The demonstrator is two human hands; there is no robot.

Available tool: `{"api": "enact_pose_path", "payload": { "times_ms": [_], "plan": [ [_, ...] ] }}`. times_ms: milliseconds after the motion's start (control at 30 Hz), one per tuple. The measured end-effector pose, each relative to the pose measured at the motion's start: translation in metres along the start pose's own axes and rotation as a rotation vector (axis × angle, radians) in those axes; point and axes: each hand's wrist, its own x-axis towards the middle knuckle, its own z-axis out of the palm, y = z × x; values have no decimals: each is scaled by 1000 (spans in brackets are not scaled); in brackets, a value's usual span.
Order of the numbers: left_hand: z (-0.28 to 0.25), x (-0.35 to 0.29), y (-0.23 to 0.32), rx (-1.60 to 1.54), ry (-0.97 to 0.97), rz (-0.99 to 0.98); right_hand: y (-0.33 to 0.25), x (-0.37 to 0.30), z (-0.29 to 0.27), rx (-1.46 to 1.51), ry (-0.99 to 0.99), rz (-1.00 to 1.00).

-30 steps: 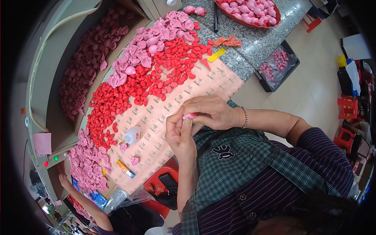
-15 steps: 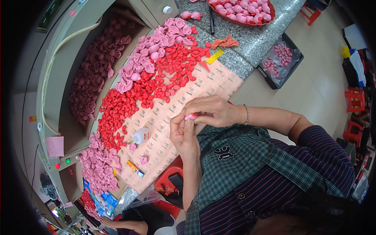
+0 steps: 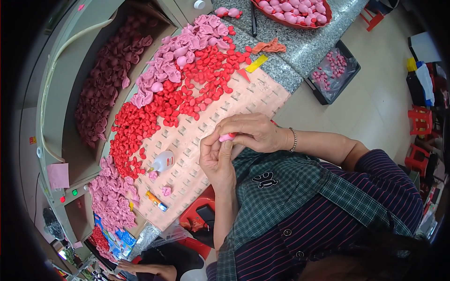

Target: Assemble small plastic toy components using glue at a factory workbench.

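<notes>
Near the middle of the frame, the left hand (image 3: 217,158) and right hand (image 3: 255,131) meet, thumbs and fingertips pinching one small pink piece (image 3: 227,137) between them. It is smooth, matt and rounded, with a red bit (image 3: 232,135) at its right end; the fingers hide the rest. The left hand comes up from below, fingers curled; the right reaches in from the right side, fingers bent over the piece, a beaded bracelet (image 3: 294,139) at its wrist.

The hands are above the lower right edge of a peach mat (image 3: 185,150), flat and printed with rows of small grey marks. Across its upper left side lies a broad band of smooth red beads (image 3: 129,133), small ovals heaped thickest toward the left. Thin, ruffled pink petals (image 3: 161,65) with rounded lumps among them border the beads above; more petals (image 3: 110,199) are piled at lower left. Near the mat's lower left end are a translucent bottle (image 3: 164,160), a crumpled pink bit (image 3: 166,191) and an orange, white and blue tube (image 3: 156,200).

At the top, a red bowl (image 3: 281,21) of glossy pink balls (image 3: 293,10) sits on speckled granite (image 3: 293,68), with a wrinkled orange scrap (image 3: 269,46) below it. Right of the granite, a black tray (image 3: 318,93) holds clear plastic and pink pieces.
</notes>
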Motion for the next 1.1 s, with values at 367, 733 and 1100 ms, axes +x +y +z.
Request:
{"api": "enact_pose_path", "payload": {
  "times_ms": [367, 733, 1100],
  "plan": [
    [5, 7, 14, 39, 8, -4, 1, 12, -2, -11, -18, -95],
    [-5, -10, -6, -81, -64, -17, -11, 3, 6, -35, -123, 134],
    [-2, 3, -3, 49, -19, -23, 2, 31, -13, -19, -352, 229]
  ]
}}
